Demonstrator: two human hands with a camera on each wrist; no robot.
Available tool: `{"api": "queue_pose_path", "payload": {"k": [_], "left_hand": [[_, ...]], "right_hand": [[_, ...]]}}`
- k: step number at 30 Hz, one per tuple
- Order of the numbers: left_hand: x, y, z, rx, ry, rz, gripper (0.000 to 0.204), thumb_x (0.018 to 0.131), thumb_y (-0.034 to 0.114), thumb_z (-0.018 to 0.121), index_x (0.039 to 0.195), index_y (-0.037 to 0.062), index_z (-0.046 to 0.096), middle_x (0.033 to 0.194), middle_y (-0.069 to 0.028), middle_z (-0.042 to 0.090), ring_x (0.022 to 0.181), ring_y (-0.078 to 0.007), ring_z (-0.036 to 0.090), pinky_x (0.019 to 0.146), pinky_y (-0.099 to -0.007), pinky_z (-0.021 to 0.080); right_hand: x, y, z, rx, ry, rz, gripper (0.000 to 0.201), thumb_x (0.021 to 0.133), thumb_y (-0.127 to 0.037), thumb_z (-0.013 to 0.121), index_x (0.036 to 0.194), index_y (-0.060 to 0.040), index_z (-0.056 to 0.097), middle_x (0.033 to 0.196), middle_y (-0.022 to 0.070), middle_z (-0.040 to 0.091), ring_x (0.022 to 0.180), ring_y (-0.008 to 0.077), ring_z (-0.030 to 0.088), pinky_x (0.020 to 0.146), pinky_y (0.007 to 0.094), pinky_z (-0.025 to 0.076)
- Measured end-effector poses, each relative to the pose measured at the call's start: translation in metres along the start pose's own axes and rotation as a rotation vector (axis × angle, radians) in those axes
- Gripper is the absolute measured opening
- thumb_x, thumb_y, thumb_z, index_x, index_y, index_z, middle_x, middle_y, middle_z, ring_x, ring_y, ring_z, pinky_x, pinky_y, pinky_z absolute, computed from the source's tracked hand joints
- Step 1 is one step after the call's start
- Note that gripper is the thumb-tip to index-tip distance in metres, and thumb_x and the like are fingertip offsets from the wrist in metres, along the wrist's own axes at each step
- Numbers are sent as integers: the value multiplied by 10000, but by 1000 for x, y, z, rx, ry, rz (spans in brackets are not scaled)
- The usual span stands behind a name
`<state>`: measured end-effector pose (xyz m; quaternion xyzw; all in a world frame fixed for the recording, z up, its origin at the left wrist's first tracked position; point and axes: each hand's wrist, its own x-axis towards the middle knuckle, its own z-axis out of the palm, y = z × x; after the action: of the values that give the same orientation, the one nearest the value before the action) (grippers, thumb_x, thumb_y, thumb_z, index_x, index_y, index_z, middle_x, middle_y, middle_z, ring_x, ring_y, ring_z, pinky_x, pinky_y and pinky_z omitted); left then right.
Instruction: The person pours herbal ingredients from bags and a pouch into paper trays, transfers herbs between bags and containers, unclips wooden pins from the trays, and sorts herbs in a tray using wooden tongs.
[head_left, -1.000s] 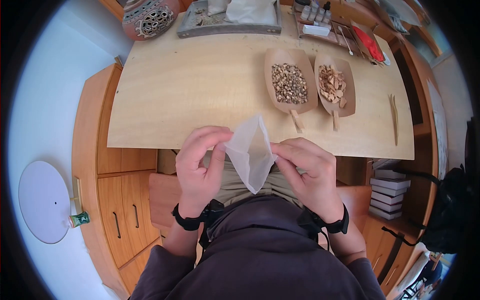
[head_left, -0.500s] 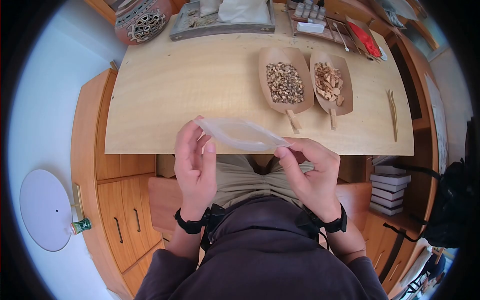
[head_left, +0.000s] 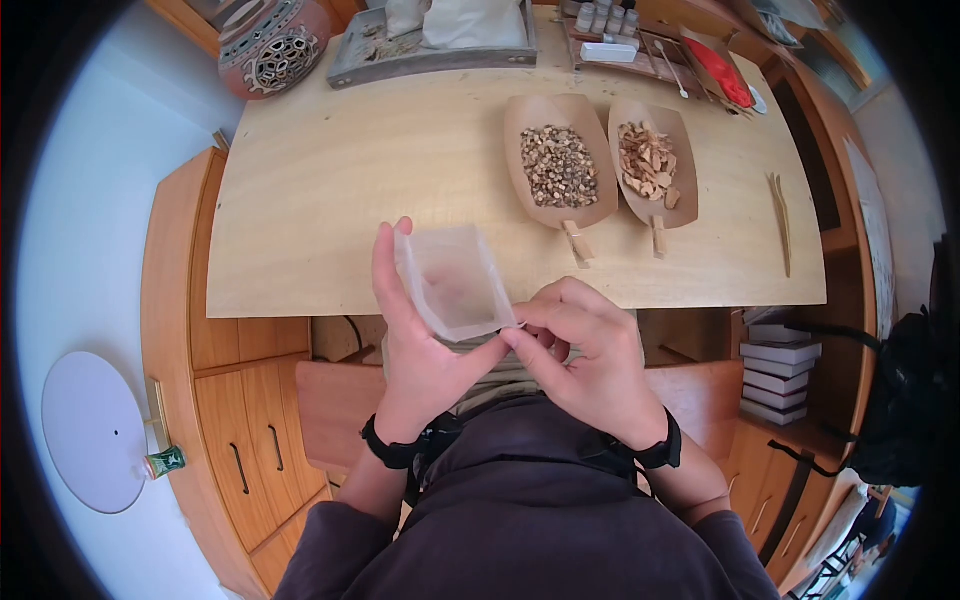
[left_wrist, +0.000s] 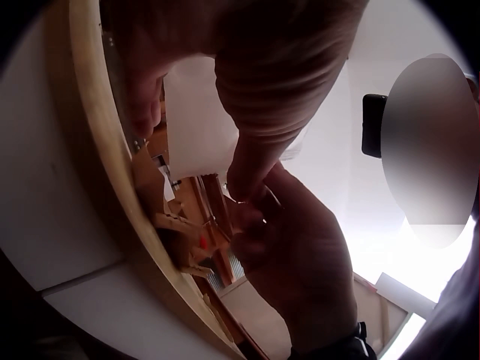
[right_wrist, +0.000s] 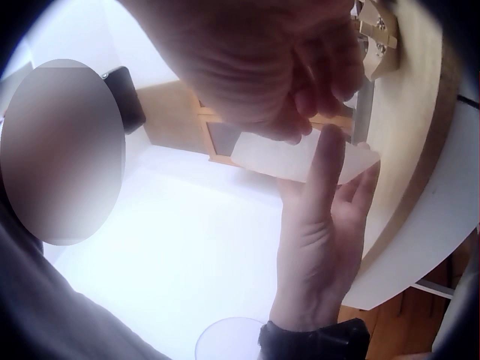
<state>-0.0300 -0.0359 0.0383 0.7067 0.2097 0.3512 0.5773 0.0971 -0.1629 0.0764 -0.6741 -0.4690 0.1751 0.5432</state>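
Over the table's near edge, a small translucent white filter bag (head_left: 462, 265) is held with its mouth facing up. My left hand (head_left: 420, 365) holds it from the left, the fingers spread behind it and the thumb stretched along its near side. At the bag's near right corner, my right hand (head_left: 595, 360) pinches the edge between thumb and fingertips, right at the left thumb's tip. The left wrist view shows the bag's pale side (left_wrist: 196, 124) hanging past the left thumb. Beyond the hands stand two brown paper trays, one with chopped dark-and-pale bits (head_left: 558, 165), the other with tan slices (head_left: 648, 160).
A wooden clothespin (head_left: 577, 243) clips the near end of one paper tray, another clothespin (head_left: 659, 236) the other. Wooden tweezers (head_left: 781, 225) lie at the right. Along the back are a patterned pot (head_left: 275, 50), a grey tray (head_left: 430, 68) and small bottles (head_left: 605, 20).
The bag has turned from stretched flat between both hands to upright and open-mouthed at the left hand. My left fingers have moved behind it; the right hand has come in leftward.
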Motion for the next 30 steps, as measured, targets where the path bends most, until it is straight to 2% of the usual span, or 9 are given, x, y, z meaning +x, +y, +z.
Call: {"api": "queue_pose_path", "payload": {"k": [2, 4, 8, 11, 16, 20, 22, 25, 30], "left_hand": [[1, -2, 0, 53, 4, 24, 1281, 673, 15, 894, 1602, 104, 17, 1636, -149, 186, 1300, -271, 513, 1011, -391, 515], [3, -4, 1, 69, 15, -36, 1252, 659, 46, 910, 1586, 96, 70, 1589, -137, 245, 1283, -266, 508, 993, -400, 512], [11, -15, -7, 125, -8, -31, 1214, 667, 77, 918, 1569, 89, 107, 1551, -129, 276, 1322, -274, 471, 1031, -412, 488], [21, -22, -10, 196, -17, 45, 1221, 671, 97, 925, 1573, 91, 102, 1561, -145, 263, 1357, -284, 432, 1058, -420, 469], [42, -30, -11, 312, 16, 143, 1233, 672, 123, 936, 1577, 97, 99, 1556, -167, 258, 1377, -301, 404, 1074, -442, 459], [48, -44, -9, 263, 32, 118, 1234, 672, 121, 934, 1580, 104, 99, 1552, -158, 264, 1364, -301, 413, 1065, -440, 468], [48, -48, -8, 276, 48, 171, 1224, 667, 108, 933, 1577, 106, 114, 1547, -140, 272, 1331, -290, 441, 1046, -426, 481], [45, -46, -4, 158, 15, 137, 1204, 665, 91, 931, 1570, 106, 137, 1545, -126, 278, 1293, -272, 472, 1028, -411, 490], [47, -46, -6, 196, -4, 174, 1180, 667, 75, 926, 1560, 108, 157, 1545, -107, 277, 1265, -251, 493, 1012, -397, 496]], "right_hand": [[0, 0, 1, -7, -8, -13, 153, 849, -26, 763, 1002, -38, 751, 863, 67, 653, 644, 162, 658, 567, 280, 518], [-1, 3, 1, -64, -55, -103, 168, 842, -40, 769, 1008, -53, 755, 874, 68, 646, 653, 175, 661, 587, 290, 526], [3, 7, -7, -115, -11, -201, 171, 842, -52, 766, 1012, -58, 757, 858, 72, 654, 636, 179, 643, 576, 295, 523], [6, 12, -34, -186, 131, -3, 124, 881, -37, 724, 1002, -44, 746, 838, 60, 683, 633, 116, 602, 537, 251, 477], [10, 50, -72, -347, 500, 84, 78, 906, -39, 706, 977, -41, 738, 803, 26, 636, 660, 83, 573, 538, 233, 452], [10, 68, -92, -417, 556, 149, 90, 904, -35, 706, 991, -39, 726, 787, 13, 605, 679, 87, 572, 536, 237, 448], [8, 81, -98, -463, 637, 220, 118, 903, -34, 706, 1021, -41, 704, 820, 15, 604, 689, 93, 579, 539, 240, 447], [12, 93, -103, -471, 635, 265, 144, 918, -52, 705, 1051, -28, 658, 894, 43, 609, 736, 112, 618, 560, 249, 469], [21, 108, -108, -415, 619, 293, 121, 941, -49, 676, 1043, -5, 627, 951, 73, 621, 797, 134, 668, 550, 255, 493]]}}
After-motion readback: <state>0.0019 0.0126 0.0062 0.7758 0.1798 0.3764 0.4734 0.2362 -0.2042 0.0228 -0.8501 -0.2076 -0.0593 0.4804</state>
